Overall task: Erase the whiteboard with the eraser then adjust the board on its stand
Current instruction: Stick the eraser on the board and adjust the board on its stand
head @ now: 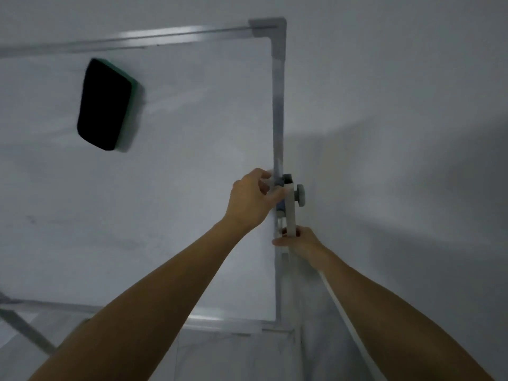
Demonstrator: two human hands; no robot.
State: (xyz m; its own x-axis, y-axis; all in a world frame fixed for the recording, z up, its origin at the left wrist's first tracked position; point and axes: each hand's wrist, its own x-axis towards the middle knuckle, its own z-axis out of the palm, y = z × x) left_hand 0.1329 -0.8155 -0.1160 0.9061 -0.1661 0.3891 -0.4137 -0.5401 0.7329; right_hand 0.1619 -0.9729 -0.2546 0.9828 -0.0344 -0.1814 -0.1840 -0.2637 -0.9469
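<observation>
Grey wall (398, 78) | whiteboard (178, 160) (eraser (105, 104) attached) | left fingers (265, 177) grip frame (278, 105); right fingers (283, 242) grip stand (290, 213)

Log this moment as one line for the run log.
step: adjusting whiteboard | eraser: on whiteboard, untouched | left hand: grips whiteboard's right edge | right hand: grips stand below knob

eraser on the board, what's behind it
The eraser sits flat against the whiteboard, so board surface is behind it. Whether any marks lie under it cannot be seen; it covers that patch.
</observation>
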